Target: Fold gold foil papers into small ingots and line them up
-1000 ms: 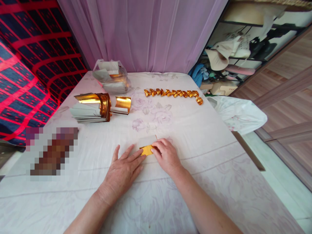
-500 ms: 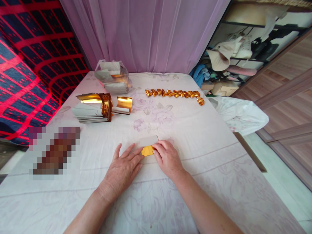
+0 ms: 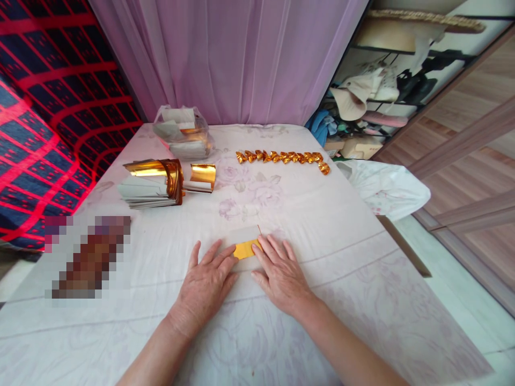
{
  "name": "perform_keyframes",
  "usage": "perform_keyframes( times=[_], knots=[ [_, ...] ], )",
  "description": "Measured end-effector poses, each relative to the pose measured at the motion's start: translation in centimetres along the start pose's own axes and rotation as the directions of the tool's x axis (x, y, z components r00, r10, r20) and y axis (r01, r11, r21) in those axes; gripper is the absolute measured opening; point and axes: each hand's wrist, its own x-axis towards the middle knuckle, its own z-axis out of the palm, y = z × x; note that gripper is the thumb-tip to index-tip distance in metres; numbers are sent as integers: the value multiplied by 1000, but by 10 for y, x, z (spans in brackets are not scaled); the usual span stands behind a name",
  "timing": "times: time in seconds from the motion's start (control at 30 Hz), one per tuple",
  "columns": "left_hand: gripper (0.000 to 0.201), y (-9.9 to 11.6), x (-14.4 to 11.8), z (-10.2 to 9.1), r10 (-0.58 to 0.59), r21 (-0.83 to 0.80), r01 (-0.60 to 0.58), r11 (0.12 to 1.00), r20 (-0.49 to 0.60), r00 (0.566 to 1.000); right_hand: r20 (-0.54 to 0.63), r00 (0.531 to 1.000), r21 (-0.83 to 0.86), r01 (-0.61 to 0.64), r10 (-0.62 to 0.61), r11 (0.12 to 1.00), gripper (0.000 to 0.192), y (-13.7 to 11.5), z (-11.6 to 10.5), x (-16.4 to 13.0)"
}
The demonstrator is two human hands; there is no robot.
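Note:
A sheet of gold foil paper point(image 3: 244, 250) lies on the cloth between my hands, its near edge folded over gold side up. Its far part shows pale. My left hand point(image 3: 208, 276) is spread flat, fingertips resting on the fold's left end. On the fold's right end press the fingertips of my right hand point(image 3: 284, 271), whose fingers are stretched out and apart. Further back, folded gold foil pieces point(image 3: 284, 156) stand in a row. A fanned stack of foil paper point(image 3: 155, 185) is at the left, beside a smaller curled foil piece point(image 3: 201, 177).
A clear plastic bag point(image 3: 184, 134) holding more paper stands at the back left. A blurred-out object point(image 3: 90, 260) lies at the left edge. Beyond the table are a purple curtain point(image 3: 229, 59), shelves with hats and shoes, and a white plastic bag point(image 3: 388, 187).
My right hand has gone from pinching the paper's right side to lying flat with fingers spread. The gold fold now looks smoother and flatter. My left hand stays at its left end.

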Motion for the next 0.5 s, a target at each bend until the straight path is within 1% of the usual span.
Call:
perform_keyframes(
  times=[0.13, 0.3, 0.5],
  knots=[
    [21, 1, 1, 1, -5, -9, 5, 1000, -1, 1000, -21, 997, -22, -76, 76, 997, 51, 4, -1, -6],
    [21, 3, 1, 4, 12, 21, -11, 1000, -35, 999, -42, 995, -17, -87, 87, 996, 50, 2, -1, -6],
    [26, 4, 2, 4, 18, 18, -17, 1000, -27, 999, -54, 994, -14, -99, 98, 995, 50, 1, -1, -5]
  ],
)
